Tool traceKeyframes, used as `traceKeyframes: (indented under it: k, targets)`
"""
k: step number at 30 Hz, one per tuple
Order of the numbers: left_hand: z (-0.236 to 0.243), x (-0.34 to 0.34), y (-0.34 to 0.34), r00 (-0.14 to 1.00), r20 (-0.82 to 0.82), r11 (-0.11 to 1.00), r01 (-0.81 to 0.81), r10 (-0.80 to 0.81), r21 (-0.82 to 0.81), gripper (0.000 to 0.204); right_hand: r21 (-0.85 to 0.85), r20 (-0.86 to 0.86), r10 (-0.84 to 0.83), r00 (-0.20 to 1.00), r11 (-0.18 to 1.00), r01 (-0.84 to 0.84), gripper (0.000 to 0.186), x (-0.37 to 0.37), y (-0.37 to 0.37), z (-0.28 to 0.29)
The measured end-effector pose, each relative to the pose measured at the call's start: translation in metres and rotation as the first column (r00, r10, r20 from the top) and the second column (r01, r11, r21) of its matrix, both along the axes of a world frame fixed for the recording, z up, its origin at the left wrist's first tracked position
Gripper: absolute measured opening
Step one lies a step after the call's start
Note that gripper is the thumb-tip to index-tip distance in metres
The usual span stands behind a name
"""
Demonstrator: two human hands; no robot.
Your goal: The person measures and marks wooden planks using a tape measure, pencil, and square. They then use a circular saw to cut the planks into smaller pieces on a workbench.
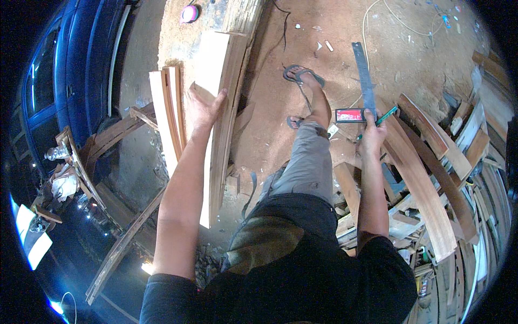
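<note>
A long pale wooden plank point(214, 59) lies along the top of a stack of boards at my left. My left hand point(205, 109) grips across it, thumb on the right side and fingers over the left edge. In my right hand point(372, 132) is a try square point(364, 78), its metal blade pointing away from me and its dark, red-faced stock turned to the left. The same hand holds a slim green marking tool point(386, 115), slanting across the fingers; whether it is a pencil or a pen I cannot tell. Narrower wooden strips point(163, 108) stand left of the plank.
Offcuts and long boards point(421, 189) are heaped at my right. A blue vehicle point(81, 59) stands at the far left, beyond a rough timber frame point(121, 129). A round pink-and-black object point(189, 14) sits beyond the plank. A thin cable point(399, 21) trails over the dirt floor.
</note>
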State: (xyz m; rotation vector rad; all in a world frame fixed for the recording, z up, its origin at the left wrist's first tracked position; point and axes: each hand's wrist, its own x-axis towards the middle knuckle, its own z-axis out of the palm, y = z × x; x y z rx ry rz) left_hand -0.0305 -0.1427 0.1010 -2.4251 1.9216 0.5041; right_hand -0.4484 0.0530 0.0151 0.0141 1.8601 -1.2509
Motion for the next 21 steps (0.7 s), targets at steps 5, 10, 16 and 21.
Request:
traceKeyframes:
  k: [5, 10, 16, 21]
  targets:
    - [0.002, -0.001, -0.005, 0.997, 0.075, 1.0, -0.005, 0.003, 0.025, 0.114, -0.126, -0.047, -0.007, 0.999, 0.992, 0.001, 0.025, 0.014, -0.012, -0.01]
    - [0.003, 0.0, -0.002, 0.998, 0.06, 1.0, -0.026, 0.025, 0.018, 0.113, -0.048, 0.01, 0.025, 1.0, 0.999, -0.025, 0.021, 0.021, -0.021, 0.005]
    - [0.003, 0.004, -0.002, 0.997, 0.071, 0.999, 0.016, -0.019, 0.051, 0.11, -0.074, -0.002, 0.008, 1.0, 0.997, -0.008, 0.024, 0.028, -0.029, 0.0]
    - [0.008, -0.001, -0.003, 0.998, 0.053, 0.996, -0.022, 0.018, 0.082, 0.111, -0.069, -0.006, 0.027, 1.0, 0.997, -0.027, 0.027, 0.034, -0.039, 0.01]
